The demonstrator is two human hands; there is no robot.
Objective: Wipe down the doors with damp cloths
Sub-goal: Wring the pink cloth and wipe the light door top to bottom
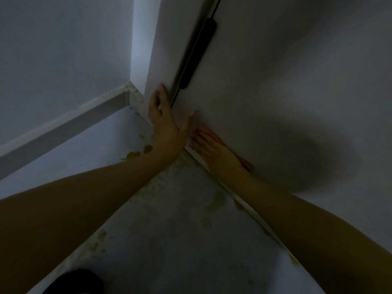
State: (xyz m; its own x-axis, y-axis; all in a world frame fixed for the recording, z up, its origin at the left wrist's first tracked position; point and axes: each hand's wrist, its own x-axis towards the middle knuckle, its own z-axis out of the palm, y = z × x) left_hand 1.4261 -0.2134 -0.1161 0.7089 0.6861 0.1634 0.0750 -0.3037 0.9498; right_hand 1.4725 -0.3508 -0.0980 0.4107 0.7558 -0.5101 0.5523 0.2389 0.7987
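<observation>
A white door [286, 81] fills the right side of the head view, its bottom edge running down to the right just above the floor. My right hand [209, 146] presses a reddish-pink cloth [246, 163] flat against the door's lowest part, near the hinge corner. Most of the cloth is hidden under the palm and wrist. My left hand [163, 117] rests with spread fingers on the door frame [159, 60], fingertips at the gap beside the door. It holds nothing.
A black hinge or closer bar [199, 54] runs along the gap between frame and door. A white skirting board [63, 128] lines the left wall. The pale floor [169, 240] has yellowish stains. A dark shape [78, 281], maybe my foot, sits at the bottom.
</observation>
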